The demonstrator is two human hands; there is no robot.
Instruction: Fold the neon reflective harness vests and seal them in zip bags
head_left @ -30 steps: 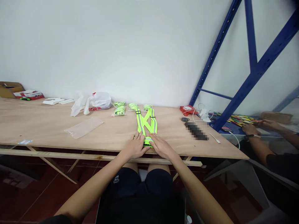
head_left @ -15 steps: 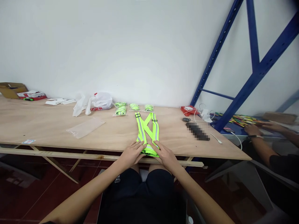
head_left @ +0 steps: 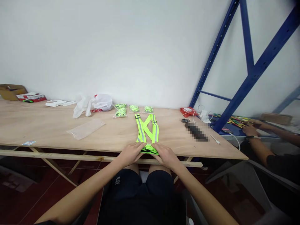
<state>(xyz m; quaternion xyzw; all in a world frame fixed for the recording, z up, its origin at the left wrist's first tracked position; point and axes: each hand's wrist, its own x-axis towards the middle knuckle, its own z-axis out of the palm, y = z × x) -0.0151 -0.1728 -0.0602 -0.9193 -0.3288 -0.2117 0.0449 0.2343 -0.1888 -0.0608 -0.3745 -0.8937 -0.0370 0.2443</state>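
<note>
A neon yellow-green reflective vest made of straps lies at the table's front edge, its grey-striped shoulder straps crossed and pointing toward the wall. Black buckles sit near the far ends of the straps. The near end is gathered into a folded bundle. My left hand grips the left side of that bundle, fingers on top and thumb toward me. On its right side my right hand holds it in the same way. Beyond the vest, several clear packets of the same green material lie by the wall.
A flat clear plastic bag and a white plastic bag lie to the left. On the right are a pixelated dark object, a red item and white cables. A blue metal frame rises there, with a co-worker's hands beyond it.
Both hands have folded the vest's near end further, and the bundle looks more compact. My fingers are now more curled over it. The view has shifted slightly.
</note>
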